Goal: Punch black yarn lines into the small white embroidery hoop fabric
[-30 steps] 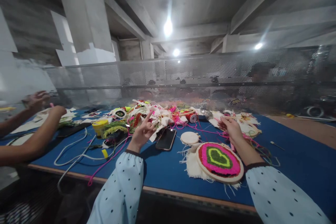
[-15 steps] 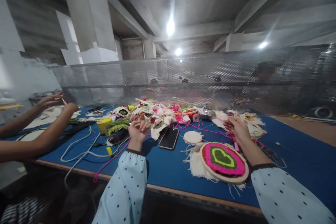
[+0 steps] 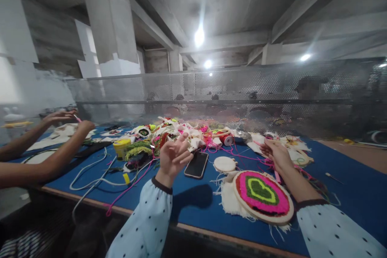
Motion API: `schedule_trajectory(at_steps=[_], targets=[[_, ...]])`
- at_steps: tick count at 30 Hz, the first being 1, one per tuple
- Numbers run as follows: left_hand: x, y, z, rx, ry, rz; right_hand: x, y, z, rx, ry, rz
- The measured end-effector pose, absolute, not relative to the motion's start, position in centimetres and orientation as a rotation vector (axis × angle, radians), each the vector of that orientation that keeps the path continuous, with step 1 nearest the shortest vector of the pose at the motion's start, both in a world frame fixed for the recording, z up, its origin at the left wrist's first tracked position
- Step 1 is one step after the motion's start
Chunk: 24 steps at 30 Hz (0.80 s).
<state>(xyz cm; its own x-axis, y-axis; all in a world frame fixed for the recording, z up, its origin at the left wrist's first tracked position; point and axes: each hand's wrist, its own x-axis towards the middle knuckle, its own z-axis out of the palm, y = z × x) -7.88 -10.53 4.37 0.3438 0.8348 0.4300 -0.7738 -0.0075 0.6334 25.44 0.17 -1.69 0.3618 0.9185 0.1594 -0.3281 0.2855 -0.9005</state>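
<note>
The blue table (image 3: 193,205) is crowded, so a snag looks likely. The heart-patterned embroidery hoop (image 3: 262,196) lies flat near the edge, under the right wrist. The left hand (image 3: 174,156) hovers loosely open and empty; the right hand (image 3: 275,154) pinches pink yarn (image 3: 242,155), which could drag the phone (image 3: 197,165).

My blue table (image 3: 347,193) is carrying a hoop with a pink-and-green heart (image 3: 262,196) near its front edge, with a small round hoop (image 3: 225,164) and a dark phone (image 3: 197,165) lying just beyond. A heap of cloth and yarn (image 3: 178,135) is sprawling farther back, while a yellow tub (image 3: 120,146) and white cables (image 3: 90,173) are sitting to the left.
</note>
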Motion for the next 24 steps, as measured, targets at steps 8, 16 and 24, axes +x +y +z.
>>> schedule_trajectory(at_steps=[8,16,24], targets=[[-1.5,-16.5,7.1,1.056,-0.226,0.949,25.4,-0.5,-1.2,-0.917,-0.745,0.97],[-0.3,-18.3,8.1,1.068,-0.275,0.889,25.4,-0.6,-0.9,-0.917,-0.75,0.986],[0.4,-19.5,8.4,1.174,-0.237,0.95,25.6,-0.4,-1.0,-0.882,-0.767,0.978]])
